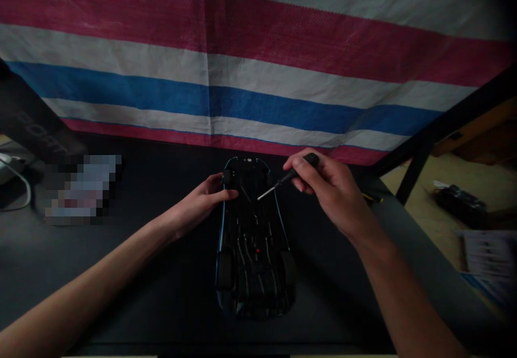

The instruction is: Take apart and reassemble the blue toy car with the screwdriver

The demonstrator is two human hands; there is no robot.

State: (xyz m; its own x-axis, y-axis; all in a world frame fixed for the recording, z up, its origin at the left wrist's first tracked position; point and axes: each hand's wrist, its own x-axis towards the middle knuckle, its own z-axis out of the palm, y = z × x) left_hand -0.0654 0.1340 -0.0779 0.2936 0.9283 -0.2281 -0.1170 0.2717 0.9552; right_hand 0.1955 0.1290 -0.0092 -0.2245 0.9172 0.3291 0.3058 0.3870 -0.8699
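Note:
A toy car lies upside down on the dark table, its black underside and wheels facing up and blue bodywork showing along the edges. My left hand grips its left side near the far end, the thumb over the underside and the other fingers partly hidden behind the body. In my right hand is a screwdriver with a black handle. Its bare metal shaft slants down to the left, and the tip is over the car's underside. Whether the tip touches the car I cannot tell.
A striped sheet hangs behind the table. On the left are a blurred-out flat item, a dark box and a white cable. A yellow-and-black object lies behind my right wrist. Beyond the right edge, items lie lower down.

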